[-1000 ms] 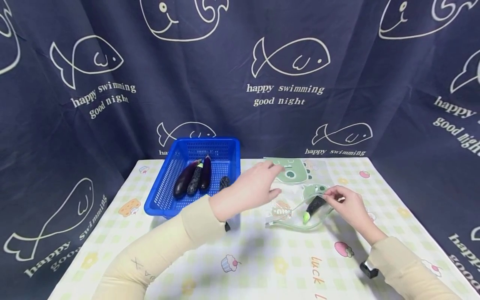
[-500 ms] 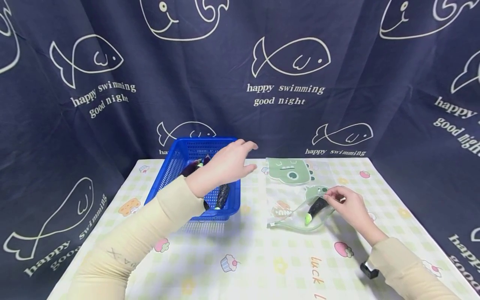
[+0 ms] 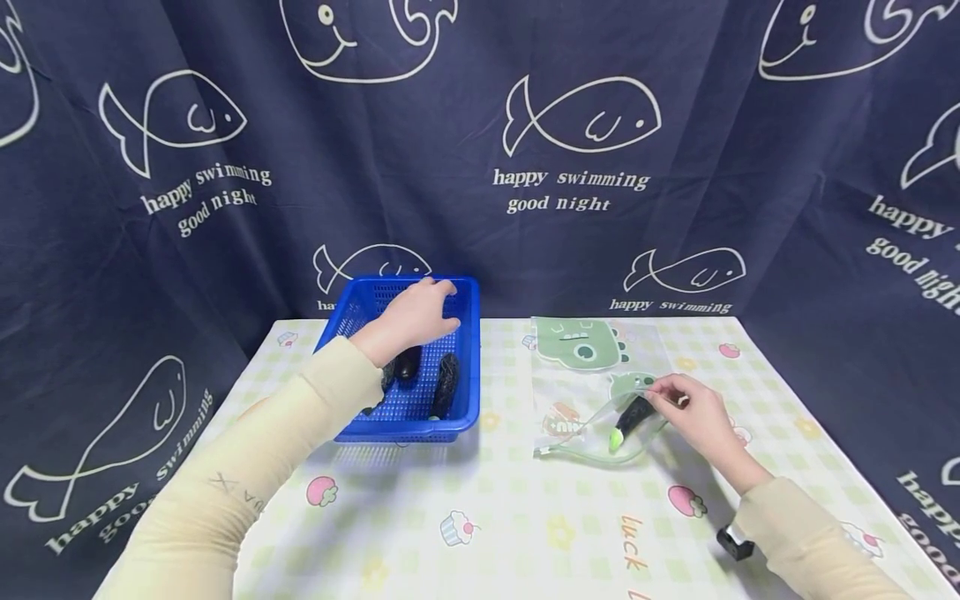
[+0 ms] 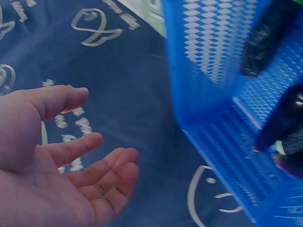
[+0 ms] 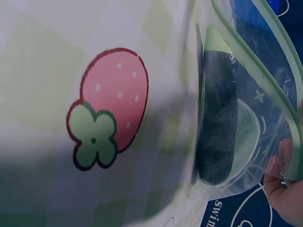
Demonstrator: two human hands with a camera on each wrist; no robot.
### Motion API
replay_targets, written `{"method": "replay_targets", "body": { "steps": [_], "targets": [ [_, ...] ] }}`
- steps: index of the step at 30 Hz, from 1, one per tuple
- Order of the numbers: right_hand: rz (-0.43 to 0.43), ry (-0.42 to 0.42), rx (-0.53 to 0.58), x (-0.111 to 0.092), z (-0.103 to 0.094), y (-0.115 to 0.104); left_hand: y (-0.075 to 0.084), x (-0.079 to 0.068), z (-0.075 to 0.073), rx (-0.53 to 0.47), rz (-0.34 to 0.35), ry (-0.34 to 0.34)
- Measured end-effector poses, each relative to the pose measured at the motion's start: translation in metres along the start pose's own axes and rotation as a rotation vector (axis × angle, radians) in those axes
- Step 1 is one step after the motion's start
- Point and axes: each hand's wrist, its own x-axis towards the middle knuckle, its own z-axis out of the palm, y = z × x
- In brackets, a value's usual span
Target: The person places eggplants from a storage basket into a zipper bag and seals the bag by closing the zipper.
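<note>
My left hand (image 3: 411, 315) hovers over the blue plastic basket (image 3: 471, 367), fingers loosely spread and holding nothing. In the left wrist view that hand (image 4: 71, 165) is apart from the basket wall. Inside the basket lie a dark bumpy cucumber (image 3: 446, 385) at the right and a glossy purple eggplant (image 3: 408, 365); other vegetables are partly hidden by my arm. My right hand (image 3: 693, 412) pinches the mouth edge of a clear zip bag (image 3: 570, 387) with green cartoon prints. A cucumber (image 5: 218, 113) with a pale green end rests inside the bag, whose mouth gapes.
The table (image 3: 540, 533) has a checked cloth with printed fruit and cakes. A dark blue curtain (image 3: 570, 250) with fish drawings hangs close behind the basket and bag. A black device (image 3: 735, 543) is at my right wrist.
My left hand has moved left from beside the bag to above the basket. The right hand keeps its pinch on the bag edge, nearly still.
</note>
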Motion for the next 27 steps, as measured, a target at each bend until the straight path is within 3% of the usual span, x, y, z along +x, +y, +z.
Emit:
{"method": "replay_targets", "body": {
  "steps": [12,27],
  "targets": [
    [-0.004,0.000,0.023,0.000,0.002,0.002,-0.041,0.020,0.033,0.007,-0.156,-0.075],
    [0.000,0.003,0.028,-0.001,0.003,0.001,-0.069,0.036,0.072,0.070,-0.331,-0.201]
  ]
}}
